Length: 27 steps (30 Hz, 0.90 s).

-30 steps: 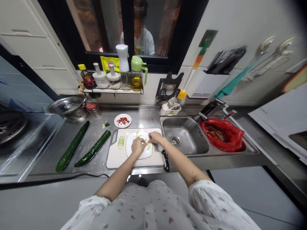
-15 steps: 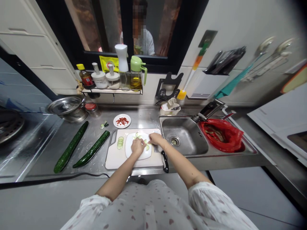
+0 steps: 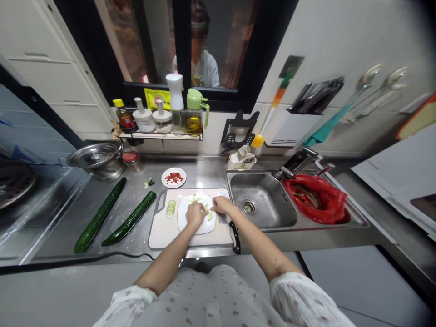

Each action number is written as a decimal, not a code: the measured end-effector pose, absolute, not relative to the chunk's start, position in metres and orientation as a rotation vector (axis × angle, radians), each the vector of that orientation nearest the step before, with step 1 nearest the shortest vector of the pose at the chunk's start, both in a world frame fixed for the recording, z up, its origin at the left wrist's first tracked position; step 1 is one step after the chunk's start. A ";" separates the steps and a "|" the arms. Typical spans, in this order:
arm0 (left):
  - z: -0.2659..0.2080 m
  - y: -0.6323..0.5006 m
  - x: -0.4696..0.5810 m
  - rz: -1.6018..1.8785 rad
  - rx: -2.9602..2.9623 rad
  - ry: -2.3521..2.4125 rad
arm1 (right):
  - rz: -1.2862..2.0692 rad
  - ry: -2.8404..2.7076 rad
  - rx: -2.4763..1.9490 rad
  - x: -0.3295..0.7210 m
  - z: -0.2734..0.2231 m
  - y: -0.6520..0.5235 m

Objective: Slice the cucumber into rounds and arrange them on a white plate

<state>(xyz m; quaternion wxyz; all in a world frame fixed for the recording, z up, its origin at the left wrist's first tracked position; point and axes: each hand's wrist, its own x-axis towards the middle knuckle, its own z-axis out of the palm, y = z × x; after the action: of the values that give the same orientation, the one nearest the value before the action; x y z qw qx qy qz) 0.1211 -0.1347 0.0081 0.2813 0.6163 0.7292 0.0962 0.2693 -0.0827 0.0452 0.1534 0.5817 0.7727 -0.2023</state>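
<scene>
Slices (image 3: 209, 216) are spread on the plate (image 3: 201, 229), with the left hand (image 3: 195, 214) placed over its middle and the right hand (image 3: 222, 205) at its upper right edge. Little is changed from a second ago: the whole scene is merely shown lower in the frame, and the same spots on the plate are kept by both hands. No added slice can be made out there, and the overlapping row (image 3: 170, 209) on the board (image 3: 158, 237) is left as it was, so one small spot is judged to be worked with care. The hands are held near each other but apart, fingertips drawn in; whether anything is pinched by either cannot be told. The knife (image 3: 235, 238) is laid at the board's right side, and two cucumbers (image 3: 131, 220) are left whole on the counter (image 3: 205, 169).
</scene>
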 end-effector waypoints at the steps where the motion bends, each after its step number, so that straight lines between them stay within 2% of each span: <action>1: 0.009 -0.135 0.122 0.257 1.654 1.952 | -0.578 2.221 1.675 0.270 0.045 -0.084; 16: 0.016 -0.141 0.131 0.312 1.805 1.931 | -0.598 2.396 1.983 0.264 0.037 -0.120; 27: 0.015 -0.143 0.129 0.293 1.776 1.924 | -0.522 2.350 1.870 0.260 0.035 -0.132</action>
<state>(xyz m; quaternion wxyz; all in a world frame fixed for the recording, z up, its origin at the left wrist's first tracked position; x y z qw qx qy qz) 0.1293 -0.1427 0.0153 0.2507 0.6526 0.7068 0.1078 0.2603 -0.1320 0.0345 0.0468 0.6129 0.7700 -0.1711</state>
